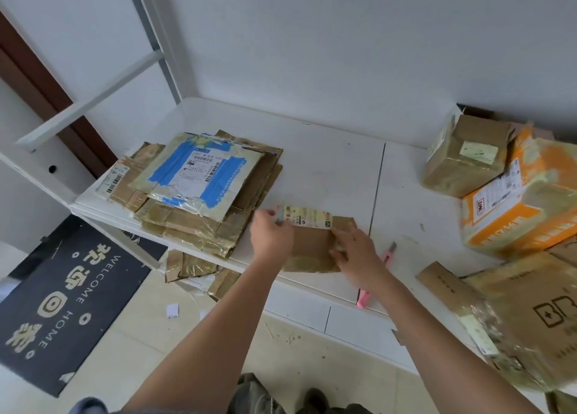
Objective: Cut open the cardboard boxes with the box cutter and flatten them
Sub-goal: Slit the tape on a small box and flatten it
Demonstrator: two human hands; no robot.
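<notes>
While we lean over the white table (327, 151), the flattening step looks to be in hand: our left hand (271, 237) and right hand (356, 254) both rest on a small cardboard box (312, 246) at the near edge. The left fingers curl round its labelled upper-left corner, and the right fingers, spread slightly apart, press down on its right side. The pink box cutter (387, 257) lies untouched just beside the right wrist, partly hidden by the forearm.

We judge the next move to be pressing this box fully flat and sliding it left onto the stack of flattened boxes (199, 191), then taking up the cutter for another box.

Near us on the floor, a dark mat (62, 301) reads "WELCOME HOME" beside large characters. At near right a brown box (524, 316) shows the letters "BR", the rest being cut off. The small box's label carries print too fine to read. Further off, the stack's top sheet bears blue tape and a barcoded shipping label, illegible here. At far right stand an orange-printed box (518, 213) and a plain taped box (465, 160), still uncut
</notes>
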